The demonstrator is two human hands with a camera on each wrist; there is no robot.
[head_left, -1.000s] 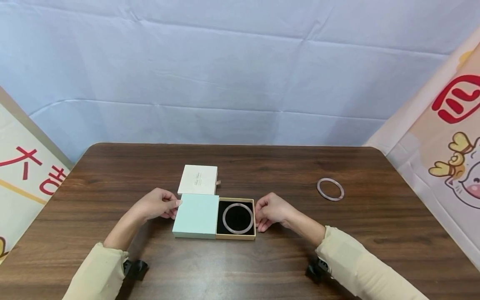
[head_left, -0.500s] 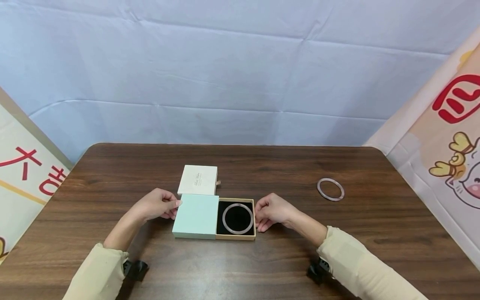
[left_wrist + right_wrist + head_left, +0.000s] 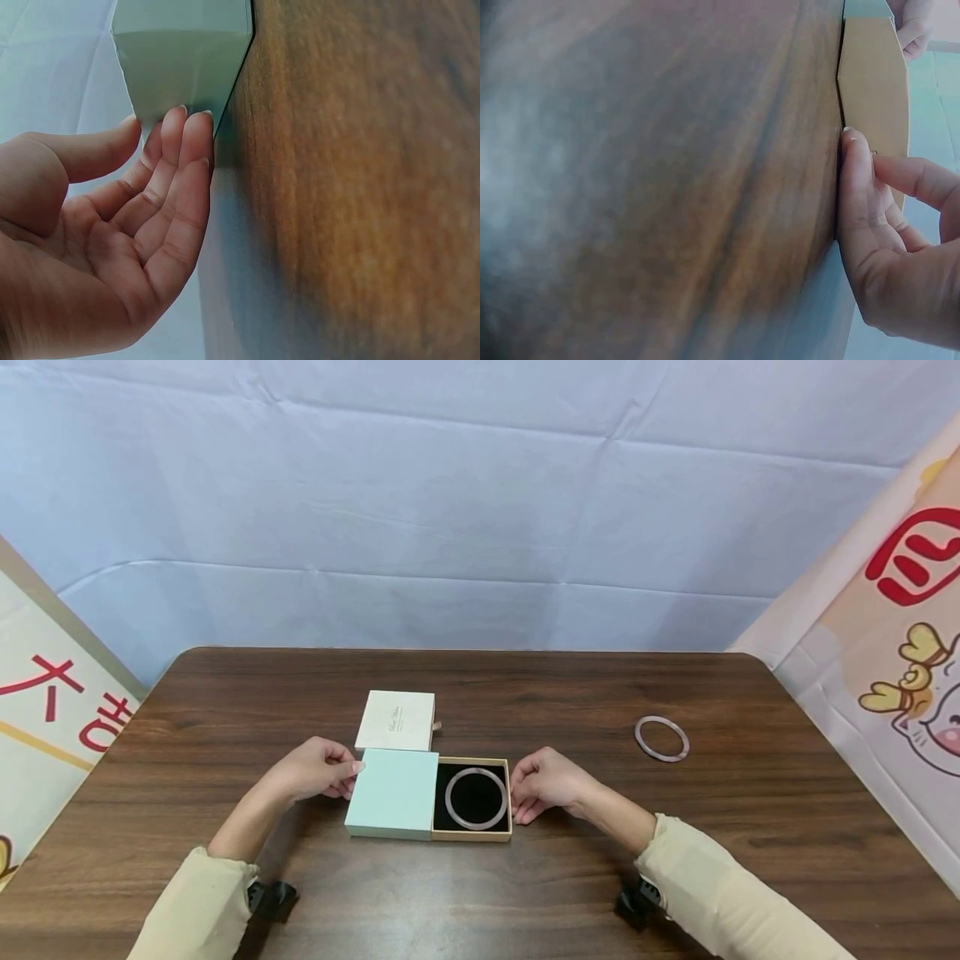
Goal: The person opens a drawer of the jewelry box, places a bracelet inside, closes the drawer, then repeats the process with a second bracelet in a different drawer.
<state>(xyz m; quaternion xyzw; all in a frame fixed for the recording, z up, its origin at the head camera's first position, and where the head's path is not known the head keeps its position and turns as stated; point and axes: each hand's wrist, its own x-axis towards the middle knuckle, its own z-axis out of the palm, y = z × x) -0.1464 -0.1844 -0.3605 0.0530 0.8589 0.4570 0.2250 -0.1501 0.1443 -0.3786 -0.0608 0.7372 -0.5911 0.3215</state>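
Observation:
A mint-green box sleeve (image 3: 393,793) lies on the table, with its gold-edged drawer (image 3: 471,836) pulled out to the right. On the drawer's black lining lies a pale bangle (image 3: 449,797). My left hand (image 3: 318,770) is at the sleeve's left end; in the left wrist view, its gently bent fingertips touch the end face and the thumb tip meets the upper edge. At the drawer's right end is my right hand (image 3: 543,783). The right wrist view shows its thumb and finger (image 3: 856,172) pinching at that end, where a small loop barely shows; the pinched part is mostly hidden.
Just behind the sleeve sits a white box (image 3: 396,720) with small lettering and a ribbon tab on its right side. A second pale bangle (image 3: 660,720) lies on the brown wooden table (image 3: 675,860), farther right. Pale cloth (image 3: 450,527) hangs behind the table.

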